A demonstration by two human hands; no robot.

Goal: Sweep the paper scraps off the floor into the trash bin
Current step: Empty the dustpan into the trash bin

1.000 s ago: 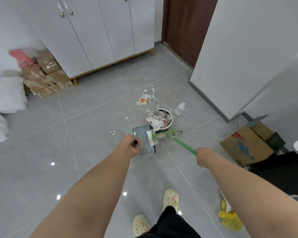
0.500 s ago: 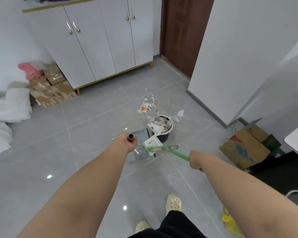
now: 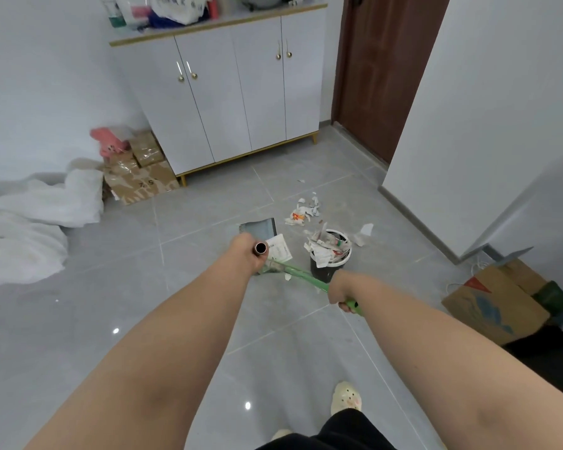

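view: head cam, fwd and down; the only view.
L hand (image 3: 246,253): fingers curled tight round the top of the metal tube handle (image 3: 261,248); the open tube end is turned twd the cam.
dustpan (image 3: 257,227): grey, seen just beyond the L hand; the tube is prob. its handle, but the join is hidden by the hand.
paper sheet (image 3: 278,250): white, printed, lying at the dustpan's right edge, just beside the L hand.
R hand (image 3: 338,292): fist clamped on the green broom handle (image 3: 306,278), near its upper end.
broom head (image 3: 273,267): low, between the L hand and the bin; partly hidden by the L hand.
trash bin (image 3: 320,271): black w/ white rim, upright, just right of the dustpan; stuffed w/ crumpled paper sticking up over the rim.
paper scraps (image 3: 303,212): loose cluster on the floor (image 3: 111,271) beyond the bin, apart from it. One larger white scrap (image 3: 365,230) is seen just right of the bin; one tiny piece (image 3: 301,181) lies further out twd the cabinet.
bkgd: white cabinet (image 3: 234,99) w/ gold knobs; brown door (image 3: 377,76) to its right; taped cardboard boxes (image 3: 140,181) and a white bundle (image 3: 36,216) at left; printed box (image 3: 491,306) at right.
feet: one pale clog (image 3: 346,396) noted at bottom.
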